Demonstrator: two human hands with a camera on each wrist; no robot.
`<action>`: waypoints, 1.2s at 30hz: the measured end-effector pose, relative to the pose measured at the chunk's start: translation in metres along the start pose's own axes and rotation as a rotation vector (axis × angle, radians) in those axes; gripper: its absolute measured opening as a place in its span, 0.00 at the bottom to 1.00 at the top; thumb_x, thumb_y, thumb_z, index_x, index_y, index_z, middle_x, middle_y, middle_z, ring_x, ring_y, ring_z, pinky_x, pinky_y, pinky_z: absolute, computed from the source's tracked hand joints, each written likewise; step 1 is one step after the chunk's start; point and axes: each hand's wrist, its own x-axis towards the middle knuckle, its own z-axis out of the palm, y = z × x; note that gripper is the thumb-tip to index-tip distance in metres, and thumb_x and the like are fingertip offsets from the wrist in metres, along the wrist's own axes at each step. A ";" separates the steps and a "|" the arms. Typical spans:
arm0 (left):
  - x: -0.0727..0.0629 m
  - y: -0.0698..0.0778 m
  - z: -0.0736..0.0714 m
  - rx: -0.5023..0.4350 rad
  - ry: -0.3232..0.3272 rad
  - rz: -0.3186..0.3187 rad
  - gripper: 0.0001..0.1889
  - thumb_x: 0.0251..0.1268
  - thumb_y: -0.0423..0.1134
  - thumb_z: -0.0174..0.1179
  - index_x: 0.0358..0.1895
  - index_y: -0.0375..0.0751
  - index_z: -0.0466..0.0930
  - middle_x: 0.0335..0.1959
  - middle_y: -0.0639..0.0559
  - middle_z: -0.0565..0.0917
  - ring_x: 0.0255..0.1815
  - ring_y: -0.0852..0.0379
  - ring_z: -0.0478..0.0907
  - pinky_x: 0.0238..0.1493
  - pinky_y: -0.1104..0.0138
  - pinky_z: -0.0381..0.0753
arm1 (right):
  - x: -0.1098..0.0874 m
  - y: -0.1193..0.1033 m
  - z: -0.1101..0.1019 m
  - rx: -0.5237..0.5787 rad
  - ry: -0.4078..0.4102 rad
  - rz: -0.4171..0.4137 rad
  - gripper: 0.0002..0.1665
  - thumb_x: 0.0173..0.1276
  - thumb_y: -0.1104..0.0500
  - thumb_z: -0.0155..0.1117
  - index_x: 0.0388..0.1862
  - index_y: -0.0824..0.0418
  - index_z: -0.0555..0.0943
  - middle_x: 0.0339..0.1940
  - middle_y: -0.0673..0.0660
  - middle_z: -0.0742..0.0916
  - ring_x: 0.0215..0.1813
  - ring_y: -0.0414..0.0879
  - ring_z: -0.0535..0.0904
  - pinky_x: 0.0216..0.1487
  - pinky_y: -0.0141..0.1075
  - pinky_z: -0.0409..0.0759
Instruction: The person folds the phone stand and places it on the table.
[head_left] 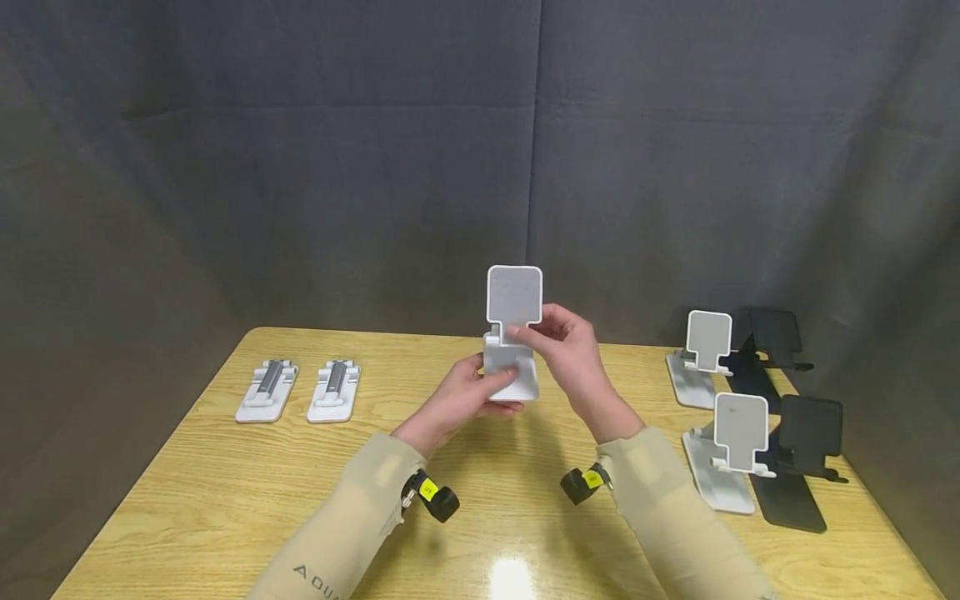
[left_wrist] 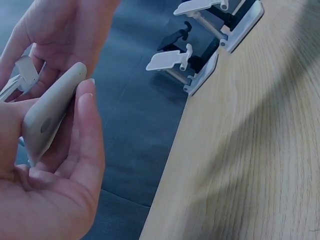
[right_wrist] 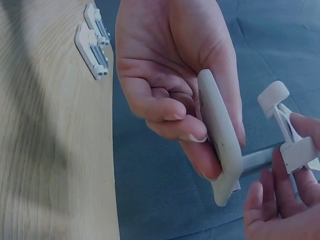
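Observation:
A white phone stand (head_left: 514, 293) with a grey pad is held up above the table, its upper plate raised over its base. My left hand (head_left: 468, 392) grips the base (right_wrist: 220, 130), thumb on its top face and fingers beneath. With the thumb in front and fingers behind, my right hand (head_left: 566, 346) pinches the lower part of the upper plate near the hinge. The right wrist view shows a metal post (right_wrist: 260, 159) between the base and the upper part.
Two folded white phone stands (head_left: 267, 391) (head_left: 334, 391) lie at the table's left. On the right stand unfolded ones: two white (head_left: 708, 340) (head_left: 741, 429) and two black (head_left: 776, 333) (head_left: 810, 429). A dark curtain (head_left: 375, 167) hangs behind the wooden table (head_left: 225, 500).

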 end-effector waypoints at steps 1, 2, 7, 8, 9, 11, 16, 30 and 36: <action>0.000 0.000 0.000 0.005 0.006 -0.002 0.23 0.78 0.36 0.57 0.69 0.28 0.66 0.52 0.34 0.82 0.41 0.48 0.86 0.52 0.54 0.85 | 0.000 0.000 0.000 -0.007 0.002 0.003 0.22 0.63 0.58 0.77 0.52 0.66 0.82 0.50 0.58 0.86 0.53 0.50 0.80 0.61 0.45 0.74; 0.000 -0.001 0.001 0.010 0.006 0.003 0.24 0.78 0.35 0.57 0.69 0.28 0.66 0.52 0.34 0.82 0.42 0.48 0.85 0.51 0.55 0.85 | -0.001 0.000 0.000 -0.017 0.002 0.006 0.23 0.63 0.58 0.77 0.54 0.65 0.81 0.51 0.58 0.86 0.54 0.50 0.80 0.62 0.46 0.74; -0.001 -0.001 0.003 0.044 0.014 0.016 0.23 0.77 0.35 0.58 0.69 0.29 0.67 0.54 0.36 0.82 0.45 0.48 0.85 0.51 0.55 0.85 | -0.002 0.001 -0.002 -0.084 0.017 0.012 0.35 0.61 0.56 0.78 0.64 0.62 0.74 0.58 0.59 0.81 0.61 0.54 0.74 0.64 0.50 0.71; -0.001 -0.001 0.003 0.047 0.014 0.018 0.23 0.77 0.35 0.58 0.69 0.29 0.67 0.54 0.36 0.82 0.45 0.48 0.85 0.52 0.54 0.85 | -0.002 0.002 -0.002 -0.094 0.017 0.013 0.37 0.61 0.56 0.79 0.66 0.62 0.73 0.60 0.58 0.80 0.62 0.54 0.73 0.64 0.51 0.70; -0.002 0.000 0.003 0.053 0.017 0.017 0.23 0.77 0.36 0.58 0.69 0.29 0.67 0.54 0.37 0.82 0.45 0.48 0.85 0.52 0.54 0.85 | -0.001 0.003 -0.003 -0.102 0.014 0.016 0.39 0.61 0.55 0.79 0.68 0.61 0.72 0.61 0.58 0.80 0.63 0.54 0.72 0.65 0.51 0.69; -0.003 0.000 0.004 0.060 0.018 0.018 0.23 0.77 0.36 0.58 0.69 0.30 0.67 0.54 0.37 0.82 0.46 0.48 0.85 0.52 0.55 0.85 | -0.001 0.004 -0.003 -0.096 0.001 0.018 0.40 0.62 0.55 0.78 0.70 0.60 0.71 0.62 0.57 0.80 0.65 0.54 0.72 0.67 0.52 0.69; -0.003 0.000 0.004 0.064 0.010 0.021 0.24 0.78 0.37 0.58 0.69 0.29 0.67 0.55 0.37 0.82 0.46 0.48 0.85 0.56 0.50 0.83 | 0.000 0.002 -0.005 -0.063 -0.045 0.016 0.40 0.62 0.56 0.78 0.71 0.58 0.73 0.61 0.57 0.83 0.63 0.51 0.77 0.68 0.51 0.71; -0.004 -0.004 0.003 0.035 0.006 0.000 0.23 0.77 0.35 0.59 0.68 0.28 0.68 0.53 0.37 0.82 0.46 0.47 0.85 0.51 0.59 0.85 | 0.005 0.006 -0.014 -0.131 -0.164 0.065 0.35 0.65 0.50 0.75 0.67 0.60 0.76 0.59 0.58 0.84 0.61 0.53 0.79 0.69 0.55 0.69; -0.005 -0.006 0.004 0.038 0.000 -0.001 0.23 0.77 0.35 0.58 0.68 0.28 0.67 0.53 0.37 0.82 0.46 0.47 0.85 0.51 0.59 0.85 | 0.008 0.003 -0.017 -0.140 -0.177 0.049 0.31 0.65 0.54 0.76 0.64 0.62 0.78 0.56 0.59 0.86 0.59 0.53 0.80 0.67 0.52 0.72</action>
